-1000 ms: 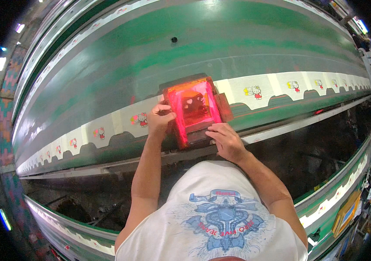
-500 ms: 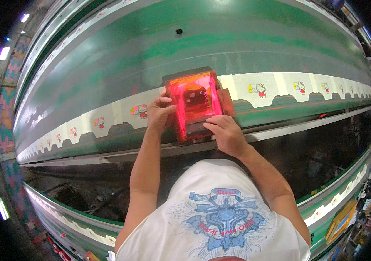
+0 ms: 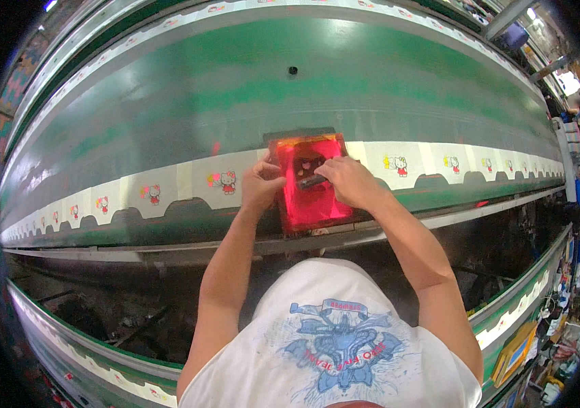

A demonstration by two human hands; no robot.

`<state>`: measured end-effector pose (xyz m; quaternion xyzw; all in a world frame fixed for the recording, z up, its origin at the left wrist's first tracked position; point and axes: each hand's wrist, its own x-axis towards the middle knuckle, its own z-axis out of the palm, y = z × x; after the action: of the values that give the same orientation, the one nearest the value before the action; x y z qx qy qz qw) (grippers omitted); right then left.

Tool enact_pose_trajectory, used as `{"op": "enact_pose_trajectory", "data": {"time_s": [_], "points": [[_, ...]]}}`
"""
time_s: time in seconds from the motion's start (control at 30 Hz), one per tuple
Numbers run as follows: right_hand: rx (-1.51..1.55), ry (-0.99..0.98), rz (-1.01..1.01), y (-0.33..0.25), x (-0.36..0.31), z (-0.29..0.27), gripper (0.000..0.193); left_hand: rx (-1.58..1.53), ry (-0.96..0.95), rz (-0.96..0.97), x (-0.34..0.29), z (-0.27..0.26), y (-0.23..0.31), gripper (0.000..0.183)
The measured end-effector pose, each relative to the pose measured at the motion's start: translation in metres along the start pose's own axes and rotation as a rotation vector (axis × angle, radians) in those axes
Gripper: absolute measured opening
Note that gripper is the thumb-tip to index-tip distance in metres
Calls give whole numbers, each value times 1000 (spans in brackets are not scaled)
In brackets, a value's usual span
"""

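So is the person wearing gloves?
No, the left hand at the red frame's edge and the right hand above it both show bare skin.

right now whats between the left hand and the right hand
In the head view, the red screen-printing frame lies between the left hand and the right hand, which pinches a dark squeegee-like bar over it.

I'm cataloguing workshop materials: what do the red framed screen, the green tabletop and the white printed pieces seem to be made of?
Red framed screen: perhaps glossy film or coated mesh, given its bright pink sheen; the frame's material is unclear.
Green tabletop: probably a coated hard sheet, semi-gloss, with blurred light reflections.
White printed pieces: thin, matte fabric or paper, lying flat without shine.
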<state>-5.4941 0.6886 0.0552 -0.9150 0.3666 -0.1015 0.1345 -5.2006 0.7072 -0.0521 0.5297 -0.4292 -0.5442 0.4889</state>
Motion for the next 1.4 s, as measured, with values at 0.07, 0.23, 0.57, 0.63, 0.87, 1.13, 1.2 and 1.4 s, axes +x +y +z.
{"op": "enact_pose_trajectory", "data": {"time_s": [0.07, 0.23, 0.57, 0.63, 0.87, 1.13, 1.2, 1.4], "points": [[25, 66, 44, 13, 20, 8, 45, -72, -48, 46, 0, 0, 1, 23], [-10, 174, 60, 23, 31, 26, 51, -181, -46, 144, -1, 3, -9, 23], [14, 201, 81, -56, -46, 36, 48, 16, 2, 22, -3, 0, -10, 24], [5, 199, 100, -69, -58, 35, 48, 8, 5, 65, -4, 0, -9, 25], [59, 212, 105, -67, -76, 33, 50, 89, -26, 111, -5, -4, 1, 26], [225, 405, 161, -35, -114, 27, 45, -26, -23, 247, -4, 44, 12, 33], [218, 445, 165, -14, -137, 19, 42, -77, -55, 242, 0, 78, 0, 33], [220, 485, 198, 61, -215, -10, 35, -12, -54, 250, 16, 189, -23, 34]]}}
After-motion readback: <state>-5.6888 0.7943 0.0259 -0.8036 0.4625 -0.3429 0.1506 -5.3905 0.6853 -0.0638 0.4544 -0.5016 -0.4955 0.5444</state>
